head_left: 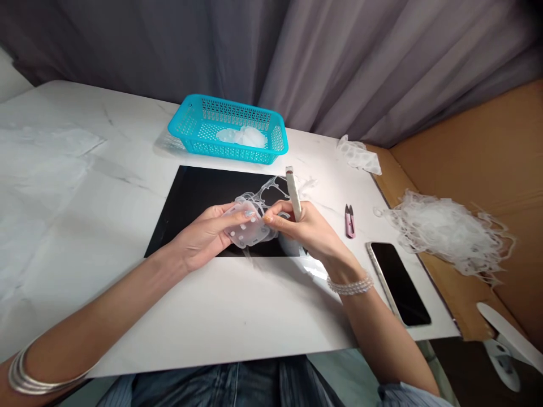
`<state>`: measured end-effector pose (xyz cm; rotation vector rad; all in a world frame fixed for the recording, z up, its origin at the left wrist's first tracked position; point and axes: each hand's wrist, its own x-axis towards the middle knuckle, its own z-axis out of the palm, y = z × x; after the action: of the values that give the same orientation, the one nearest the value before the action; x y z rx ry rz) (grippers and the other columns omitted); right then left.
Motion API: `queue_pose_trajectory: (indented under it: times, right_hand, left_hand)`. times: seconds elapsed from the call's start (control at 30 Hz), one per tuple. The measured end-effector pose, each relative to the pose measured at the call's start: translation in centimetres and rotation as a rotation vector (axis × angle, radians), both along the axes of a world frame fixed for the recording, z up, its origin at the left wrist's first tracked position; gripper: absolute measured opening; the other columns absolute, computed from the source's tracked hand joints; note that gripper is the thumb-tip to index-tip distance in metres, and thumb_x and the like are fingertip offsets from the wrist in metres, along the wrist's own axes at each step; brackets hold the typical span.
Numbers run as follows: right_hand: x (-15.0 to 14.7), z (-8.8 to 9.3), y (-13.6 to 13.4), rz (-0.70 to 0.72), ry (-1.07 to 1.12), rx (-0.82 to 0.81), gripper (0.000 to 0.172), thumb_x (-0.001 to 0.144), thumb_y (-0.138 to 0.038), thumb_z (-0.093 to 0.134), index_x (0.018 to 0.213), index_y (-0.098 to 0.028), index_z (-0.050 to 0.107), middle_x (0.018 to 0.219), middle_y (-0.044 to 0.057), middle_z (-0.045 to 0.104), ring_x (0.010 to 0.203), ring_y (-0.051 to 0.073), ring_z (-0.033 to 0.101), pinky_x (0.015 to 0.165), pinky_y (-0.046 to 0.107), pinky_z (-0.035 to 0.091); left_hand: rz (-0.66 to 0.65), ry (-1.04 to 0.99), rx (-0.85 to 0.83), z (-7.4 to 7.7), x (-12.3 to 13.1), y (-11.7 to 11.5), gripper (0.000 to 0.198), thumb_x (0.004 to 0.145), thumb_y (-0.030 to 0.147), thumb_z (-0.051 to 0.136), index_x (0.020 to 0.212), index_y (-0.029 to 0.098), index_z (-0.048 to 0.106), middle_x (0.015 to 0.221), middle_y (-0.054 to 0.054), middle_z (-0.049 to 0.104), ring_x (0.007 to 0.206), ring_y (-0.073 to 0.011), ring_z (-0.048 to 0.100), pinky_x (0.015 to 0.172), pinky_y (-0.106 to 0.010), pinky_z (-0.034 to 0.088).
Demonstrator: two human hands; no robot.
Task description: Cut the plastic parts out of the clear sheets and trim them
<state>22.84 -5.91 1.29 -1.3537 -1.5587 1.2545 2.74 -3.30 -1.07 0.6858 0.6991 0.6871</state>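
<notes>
Over a black mat (182, 198), my left hand (207, 232) grips a translucent white-dotted piece (244, 232), thumb on top and fingers beneath. My right hand (303, 223) is closed at that piece's right edge, thumb and index finger pinched together. A pale stick-like tool (292, 189) stands up out of the right hand, its lower end hidden in the palm. Thin translucent strands (269, 189) spread behind and between the hands. Whether the right fingertips pinch a strand or the piece's edge is too small to tell.
A blue basket (231, 152) with translucent pieces stands behind the mat. To the right lie pink snips (349, 221), a phone (401, 285) and a translucent sheet (360, 156). Tangled strands (449, 232) heap over a cardboard box (479, 147). Clear plastic (38, 169) covers the table's left.
</notes>
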Motion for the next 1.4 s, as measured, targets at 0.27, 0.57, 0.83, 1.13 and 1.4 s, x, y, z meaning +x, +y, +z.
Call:
queue_pose_trajectory:
  times: [0.27, 0.57, 0.83, 1.13, 1.4]
  right_hand:
    - [-0.6, -0.2, -0.4, -0.063, 0.126, 0.056, 0.031, 0.087, -0.045, 0.069, 0.077, -0.017, 0.062, 0.074, -0.001, 0.056, 0.057, 0.008, 0.037, 0.05, 0.025, 0.027]
    - [-1.4, -0.4, -0.7, -0.136, 0.037, 0.114, 0.029, 0.093, -0.041, 0.061, 0.077, -0.019, 0.054, 0.067, -0.003, 0.049, 0.061, 0.01, 0.041, 0.055, 0.025, 0.031]
    - [-0.2, 0.6, -0.8, 0.092, 0.116, -0.095, 0.028, 0.086, -0.045, 0.069, 0.085, -0.017, 0.067, 0.07, -0.002, 0.056, 0.061, 0.01, 0.045, 0.055, 0.025, 0.033]
    - [0.5, 2.1, -1.4, 0.086, -0.18, 0.101, 0.021, 0.091, -0.037, 0.067, 0.085, -0.017, 0.067, 0.074, -0.001, 0.061, 0.059, 0.009, 0.044, 0.054, 0.024, 0.033]
    - [0.1, 2.7, -2.5, 0.139, -0.431, 0.349, 0.014, 0.097, -0.022, 0.056, 0.086, -0.018, 0.064, 0.082, 0.002, 0.062, 0.068, 0.012, 0.054, 0.063, 0.025, 0.039]
  left_hand:
    - [0.121, -0.085, -0.088, 0.0, 1.7, -1.2, 0.019, 0.078, 0.022, 0.082, 0.095, 0.016, 0.078, 0.094, -0.003, 0.075, 0.087, -0.0118, 0.067, 0.08, -0.019, 0.051]
    - [0.144, -0.1, -0.057, -0.3, 1.7, -1.1, 0.011, 0.076, 0.02, 0.083, 0.082, 0.014, 0.075, 0.081, -0.001, 0.072, 0.078, -0.0092, 0.065, 0.073, -0.018, 0.049]
    - [0.156, -0.08, -0.094, 0.0, 1.2, -0.8, 0.018, 0.076, 0.023, 0.083, 0.085, 0.015, 0.07, 0.079, 0.0, 0.067, 0.073, -0.009, 0.062, 0.067, -0.018, 0.051]
    - [0.008, 0.001, -0.017, 0.9, 1.0, -0.9, 0.028, 0.073, 0.012, 0.082, 0.093, 0.02, 0.065, 0.081, 0.004, 0.065, 0.067, -0.0052, 0.059, 0.061, -0.013, 0.047]
    - [-0.12, 0.014, -0.027, 1.0, 0.2, -0.3, 0.026, 0.068, 0.01, 0.084, 0.088, 0.018, 0.069, 0.075, 0.004, 0.065, 0.069, -0.0063, 0.06, 0.06, -0.014, 0.044]
